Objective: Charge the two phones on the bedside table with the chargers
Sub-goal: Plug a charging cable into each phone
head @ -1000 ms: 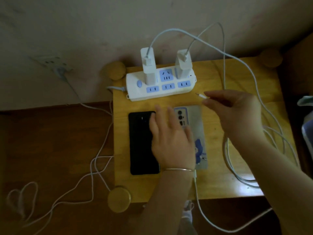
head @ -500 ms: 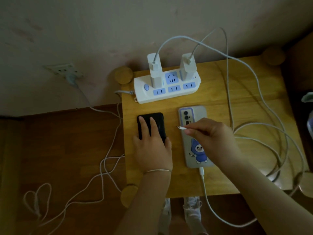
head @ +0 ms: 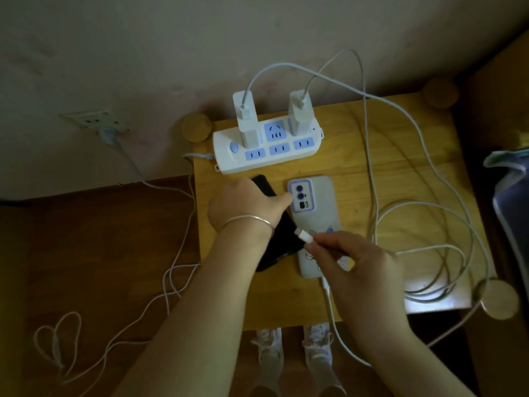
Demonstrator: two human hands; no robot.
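Plug tip meets the black phone's near end

Right hand (head: pixel 352 270) pinches the white charger plug (head: pixel 304 235) between thumb and fingertips, metal tip aimed up and to the left, just beside the lower right edge of the black phone (head: pixel 279 239). Left hand (head: pixel 246 206) closes over the upper half of this phone, fingers wrapped on its far edge. The phone's long axis runs diagonally across the bedside table (head: pixel 400 173), near end toward the right hand, so its charging port appears to lie closest to the plug. The cased phone (head: pixel 317 202) lies flat beside it, a cable (head: pixel 333 313) already seated at its near end. 2 chargers (head: pixel 249 124) stand in the power strip (head: pixel 269 153).
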